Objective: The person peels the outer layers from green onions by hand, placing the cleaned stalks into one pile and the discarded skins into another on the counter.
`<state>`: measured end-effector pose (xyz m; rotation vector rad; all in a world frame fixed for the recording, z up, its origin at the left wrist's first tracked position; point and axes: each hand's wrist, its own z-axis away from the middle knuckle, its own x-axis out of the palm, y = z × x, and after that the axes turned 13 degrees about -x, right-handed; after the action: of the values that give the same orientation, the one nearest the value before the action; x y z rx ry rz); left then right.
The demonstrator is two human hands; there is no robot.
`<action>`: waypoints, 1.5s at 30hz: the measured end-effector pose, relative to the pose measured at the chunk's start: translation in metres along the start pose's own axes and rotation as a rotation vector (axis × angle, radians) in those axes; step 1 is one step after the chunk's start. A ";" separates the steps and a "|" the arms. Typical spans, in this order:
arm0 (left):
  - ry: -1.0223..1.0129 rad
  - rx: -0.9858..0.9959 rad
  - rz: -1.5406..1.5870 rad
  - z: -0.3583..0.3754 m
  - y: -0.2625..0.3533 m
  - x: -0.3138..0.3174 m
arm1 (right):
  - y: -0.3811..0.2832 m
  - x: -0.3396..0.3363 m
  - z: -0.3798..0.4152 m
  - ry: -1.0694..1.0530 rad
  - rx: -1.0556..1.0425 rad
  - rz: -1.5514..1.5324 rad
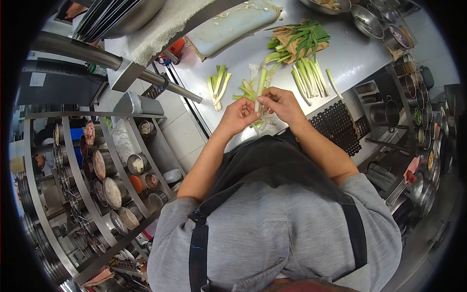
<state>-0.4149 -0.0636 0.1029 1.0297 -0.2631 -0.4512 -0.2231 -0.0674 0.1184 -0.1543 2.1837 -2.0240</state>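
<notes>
Both hands meet over the near edge of a brushed stainless-steel worktop. The left hand and the right hand are pinched together on one pale green-and-white scallion stalk, which runs from the fingertips up toward twelve o'clock. The left thumb and fingers close around its white lower end; the right fingertips nip the same stalk just beside them, so the two hands touch.

Thin, pale trimmed peelings lie under the hands at six o'clock of the stalk. At ten o'clock of the hands, well apart, sits a small pile of cut light-green scallion pieces. At two o'clock lies a row of cleaned white-green scallion lengths, and beyond that, at one o'clock, a bunch of dark green untrimmed scallions on brown paper.

A pale blue rectangular cutting board with white scraps on it lies at eleven o'clock. At three o'clock of the hands is a black perforated rubber mat, with round steel condiment pots farther right. At eight o'clock a curved steel rack of round ingredient containers stands. No label or writing can be read anywhere.
</notes>
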 end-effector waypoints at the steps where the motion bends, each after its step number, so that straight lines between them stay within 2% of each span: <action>1: 0.000 0.000 0.001 -0.001 -0.003 -0.001 | -0.001 0.000 -0.001 0.007 0.021 -0.031; 3: 0.138 0.045 -0.301 0.006 0.007 0.000 | -0.003 -0.003 0.000 -0.013 0.021 -0.043; 4: 0.140 0.043 -0.296 0.008 0.011 0.001 | -0.004 -0.004 0.001 -0.033 0.019 -0.056; 6: 0.164 0.197 -0.379 0.011 0.016 0.005 | -0.004 -0.007 0.000 -0.032 0.029 -0.135; 7: 0.167 0.196 -0.377 0.013 0.020 0.007 | -0.004 -0.009 -0.001 -0.025 0.035 -0.215; 9: 0.146 0.275 -0.122 0.014 0.024 0.011 | -0.009 -0.013 -0.002 -0.002 0.027 -0.280; 10: 0.147 0.275 -0.123 0.014 0.024 0.010 | -0.012 -0.015 -0.003 0.025 0.017 -0.345; 12: -0.018 0.138 0.186 0.014 0.021 0.008 | -0.018 -0.016 -0.003 0.039 0.019 -0.363; 16: -0.026 0.066 0.148 0.015 0.014 0.003 | -0.021 -0.014 -0.003 0.064 0.054 -0.393; 19: 0.050 0.098 0.079 0.009 0.002 0.006 | -0.016 -0.013 0.000 0.068 0.031 -0.349; 21: 0.116 0.217 -0.073 0.001 -0.010 0.003 | -0.007 -0.014 0.001 0.008 -0.006 -0.243; 23: 0.157 0.135 -0.170 -0.003 -0.018 0.002 | -0.011 -0.011 0.002 0.040 0.037 -0.232; 25: 0.098 0.147 0.030 -0.001 -0.011 0.009 | -0.013 -0.010 0.003 0.033 0.061 -0.227; 29: 0.089 0.105 0.039 0.000 0.001 0.009 | -0.008 -0.005 0.004 -0.035 0.012 -0.205; 34: 0.109 0.110 -0.113 0.004 0.011 0.007 | -0.008 0.000 0.003 -0.046 -0.015 -0.162; 38: 0.110 0.100 -0.060 0.011 0.017 0.006 | -0.011 -0.001 0.002 -0.025 -0.029 -0.141; 42: 0.129 0.142 -0.072 0.001 -0.001 0.000 | -0.012 -0.003 -0.001 -0.035 -0.056 -0.143; 45: 0.132 0.101 -0.158 -0.004 -0.008 -0.002 | -0.012 -0.001 -0.001 -0.035 -0.072 -0.136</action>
<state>-0.4171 -0.0630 0.0934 1.1797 -0.0872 -0.5137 -0.2230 -0.0668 0.1308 -0.3532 2.2833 -1.9939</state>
